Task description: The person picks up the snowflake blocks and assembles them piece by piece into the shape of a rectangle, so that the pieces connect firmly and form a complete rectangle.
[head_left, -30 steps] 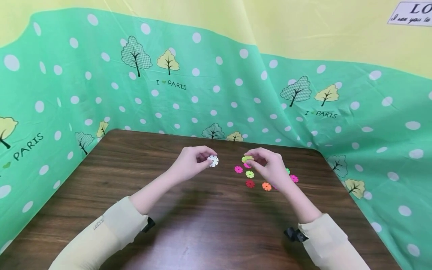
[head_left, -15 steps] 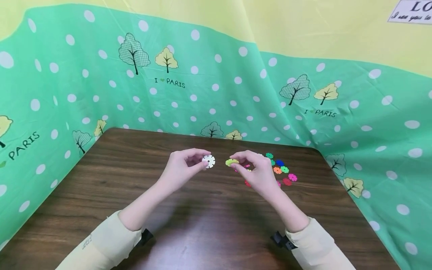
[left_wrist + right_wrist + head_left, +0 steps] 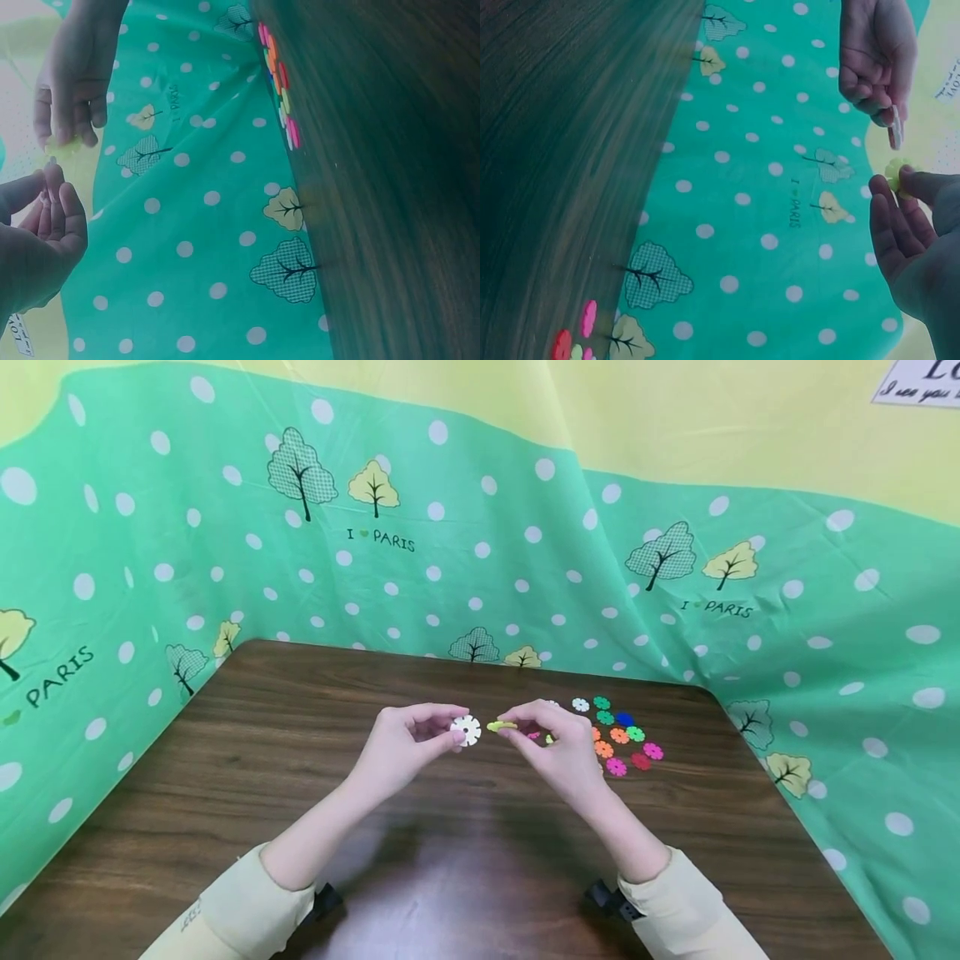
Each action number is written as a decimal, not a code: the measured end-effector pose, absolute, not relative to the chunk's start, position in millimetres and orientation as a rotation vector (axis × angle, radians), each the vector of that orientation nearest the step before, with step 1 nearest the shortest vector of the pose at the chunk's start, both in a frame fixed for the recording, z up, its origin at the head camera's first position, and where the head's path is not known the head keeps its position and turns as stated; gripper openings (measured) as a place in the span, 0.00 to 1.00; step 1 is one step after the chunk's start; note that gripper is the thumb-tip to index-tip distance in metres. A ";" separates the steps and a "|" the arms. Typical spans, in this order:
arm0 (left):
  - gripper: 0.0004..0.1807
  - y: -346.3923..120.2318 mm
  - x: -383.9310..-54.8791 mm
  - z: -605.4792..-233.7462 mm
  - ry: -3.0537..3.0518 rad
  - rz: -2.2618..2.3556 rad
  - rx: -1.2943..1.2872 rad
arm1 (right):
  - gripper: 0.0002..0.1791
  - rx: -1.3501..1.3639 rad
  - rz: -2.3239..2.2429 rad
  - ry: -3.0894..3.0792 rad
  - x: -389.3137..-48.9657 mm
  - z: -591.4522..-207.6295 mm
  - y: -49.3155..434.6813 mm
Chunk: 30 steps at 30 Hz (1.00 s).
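Note:
Between thumb and fingers my left hand (image 3: 408, 739) pinches a white notched disc (image 3: 468, 730), its flat face toward the head camera. Facing it, my right hand (image 3: 551, 743) pinches a yellow-green notched disc (image 3: 499, 726), seen nearly edge-on in the head view. A small gap parts the two discs there. In the right wrist view the yellow-green disc (image 3: 898, 174) shows its face, and the white disc (image 3: 896, 129) stands edge-on above it. Both hands are raised over the table.
Several loose notched discs, among them a pink disc (image 3: 653, 751), a blue disc (image 3: 625, 719) and a white disc (image 3: 581, 704), lie on the dark wooden table (image 3: 300, 718) behind and right of my right hand. A green dotted curtain (image 3: 480, 585) rises behind the table edge.
My right hand has carried the yellow-green disc leftward, away from the loose discs and close to the white one, turning it more edge-on. My left hand has shifted only slightly.

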<state>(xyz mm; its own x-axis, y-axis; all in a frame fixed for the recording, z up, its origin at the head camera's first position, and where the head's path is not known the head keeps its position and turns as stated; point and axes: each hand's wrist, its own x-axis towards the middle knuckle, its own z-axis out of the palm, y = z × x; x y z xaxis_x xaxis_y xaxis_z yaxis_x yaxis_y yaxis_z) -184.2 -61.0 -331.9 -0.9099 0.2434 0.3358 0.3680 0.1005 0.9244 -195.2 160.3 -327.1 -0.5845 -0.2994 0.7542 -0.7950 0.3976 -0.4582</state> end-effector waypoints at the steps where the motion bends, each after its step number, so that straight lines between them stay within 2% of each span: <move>1: 0.15 -60.7 -183.9 -332.4 -2.255 -1.955 -0.629 | 0.10 0.935 1.126 -2.085 -195.1 -327.6 160.0; 18: 0.14 -59.3 -179.5 -335.3 -2.294 -2.051 -0.662 | 0.10 1.070 1.160 -2.073 -191.1 -334.0 157.2; 30: 0.13 -59.2 -180.4 -337.8 -2.302 -2.026 -0.651 | 0.09 1.070 1.149 -2.058 -190.3 -338.1 154.6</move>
<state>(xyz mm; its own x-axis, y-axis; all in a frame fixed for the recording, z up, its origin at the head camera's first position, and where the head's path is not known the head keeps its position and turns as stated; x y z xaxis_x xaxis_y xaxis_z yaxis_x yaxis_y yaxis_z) -180.4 -59.2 -337.8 -0.9136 0.3006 0.2738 0.3098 0.0785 0.9476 -190.3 154.6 -338.1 -0.5350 -0.3750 0.7570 -0.8412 0.3191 -0.4365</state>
